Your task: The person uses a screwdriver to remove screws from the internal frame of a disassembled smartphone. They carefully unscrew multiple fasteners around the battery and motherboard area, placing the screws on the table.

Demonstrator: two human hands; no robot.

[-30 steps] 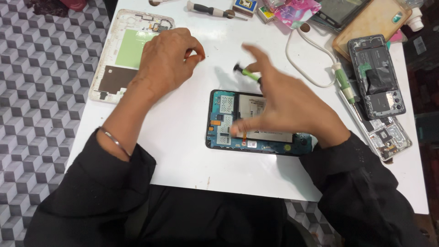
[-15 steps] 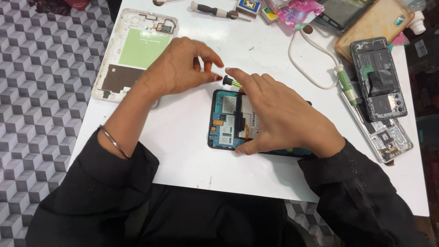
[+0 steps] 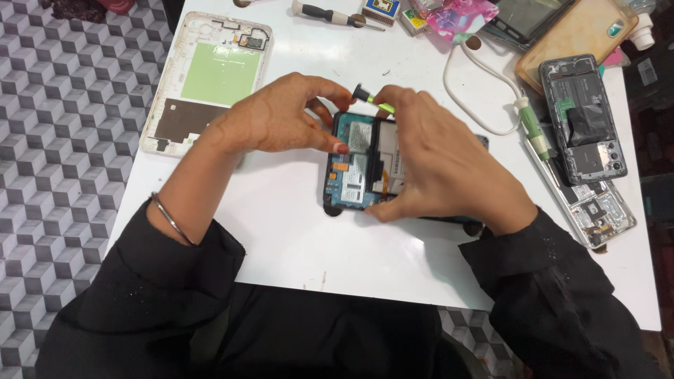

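An opened tablet [image 3: 357, 170] with a blue circuit board lies face down on the white table [image 3: 281, 231]. My right hand [image 3: 442, 172] rests over its right half and pinches a small screwdriver [image 3: 370, 98] with a black cap and green shaft above the tablet's top edge. My left hand [image 3: 277, 119] arches beside it. Its index fingertip touches the screwdriver's cap and its thumb presses on the board's left part. The tablet's right side is hidden under my right hand.
The tablet's white back cover [image 3: 210, 77] with a green patch lies at the far left. A larger screwdriver [image 3: 330, 12], small boxes, a white cable [image 3: 477, 91], a brown case [image 3: 576, 35] and two opened phones [image 3: 583, 119] crowd the back and right. Patterned floor lies left.
My right hand has brought the screwdriver down to the tablet's top edge. My left hand has moved right from the back cover to meet it at the tablet.
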